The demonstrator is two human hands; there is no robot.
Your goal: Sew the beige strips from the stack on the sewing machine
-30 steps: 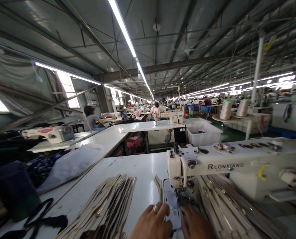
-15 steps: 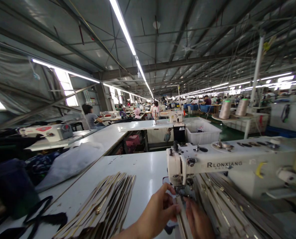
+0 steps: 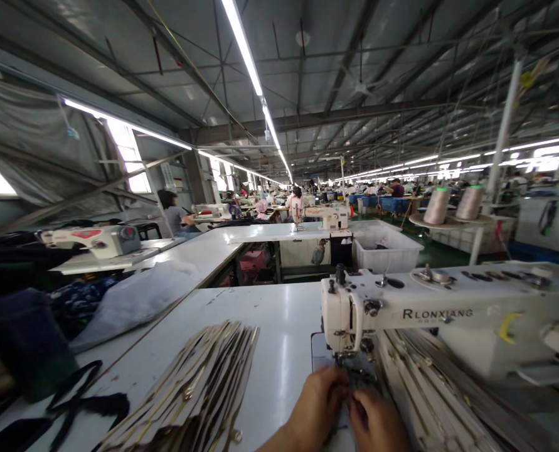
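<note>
A white sewing machine (image 3: 401, 307) marked RLONXIANG stands at the right, its needle area just beyond my hands. My left hand (image 3: 319, 402) has its fingers curled together below the presser foot. Close beside it on the right, my right hand (image 3: 377, 417) is also curled, its fingertips nearly meeting the left ones. Whatever lies between the fingers is hidden. Left of the hands, a stack of beige fabric strips with gold-coloured zippers (image 3: 199, 383) lies on the white table (image 3: 270, 314). More such strips (image 3: 430, 383) lie right of my right hand, beneath the machine arm.
Two thread cones (image 3: 436, 206) stand on a holder at the right. A white plastic bin (image 3: 386, 254) is behind the machine. Black straps (image 3: 86, 402), a dark bin (image 3: 25, 345) and a white sack (image 3: 142, 298) are at the left. People sit farther back.
Both hands have drawn closer together below the needle area, and the left fingers have curled in. The beige strip seen between them is now hidden. The view has shifted slightly.
</note>
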